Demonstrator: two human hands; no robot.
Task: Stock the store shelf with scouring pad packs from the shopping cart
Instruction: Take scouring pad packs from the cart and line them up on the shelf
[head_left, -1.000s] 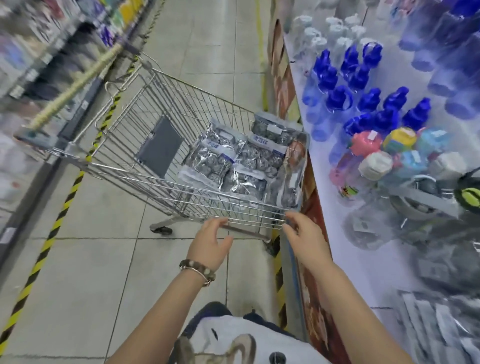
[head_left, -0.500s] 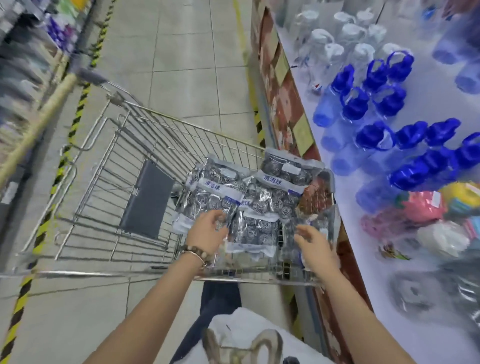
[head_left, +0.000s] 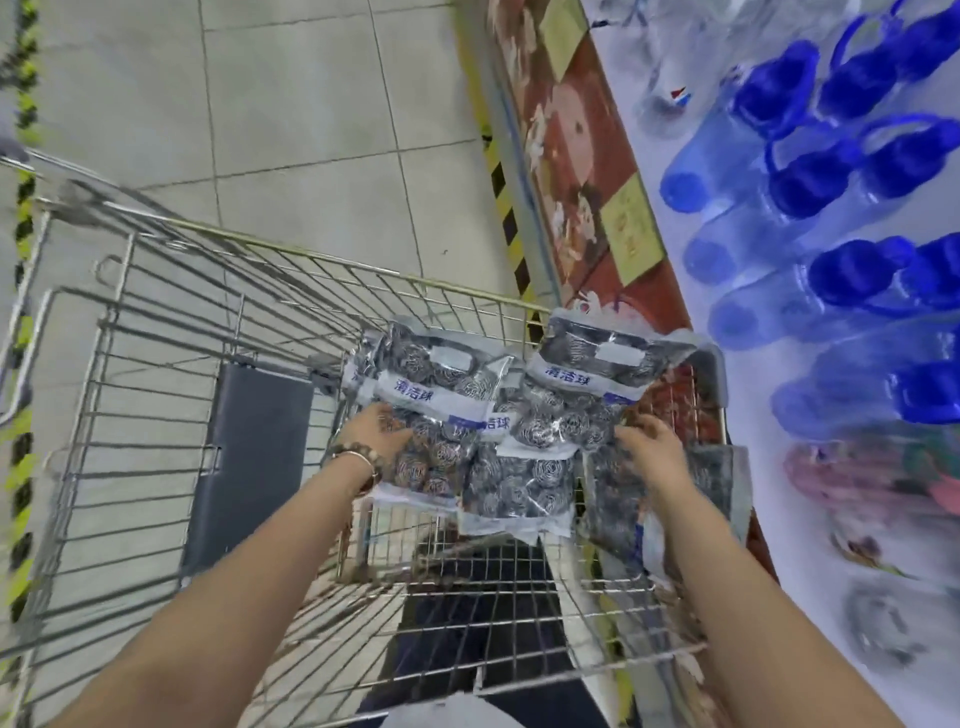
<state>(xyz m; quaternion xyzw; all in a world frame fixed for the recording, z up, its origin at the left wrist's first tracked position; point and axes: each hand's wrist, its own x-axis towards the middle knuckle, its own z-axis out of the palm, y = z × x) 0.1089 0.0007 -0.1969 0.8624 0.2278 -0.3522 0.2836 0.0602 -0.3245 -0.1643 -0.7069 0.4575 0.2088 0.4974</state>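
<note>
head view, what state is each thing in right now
scouring pad packs: sealed, piled overlapping
shopping cart: holds the packs
left hand: rests on a pack, grip unclear
right hand: fingers spread, touching packs
blue bottles: capped, on the shelf

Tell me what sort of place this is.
Most likely a supermarket or general-store aisle: a wire shopping cart holds sealed scouring pad packs, rows of identical blue-lidded bottles line the shelf beside it, and yellow-black hazard tape runs along the tiled floor.
</note>
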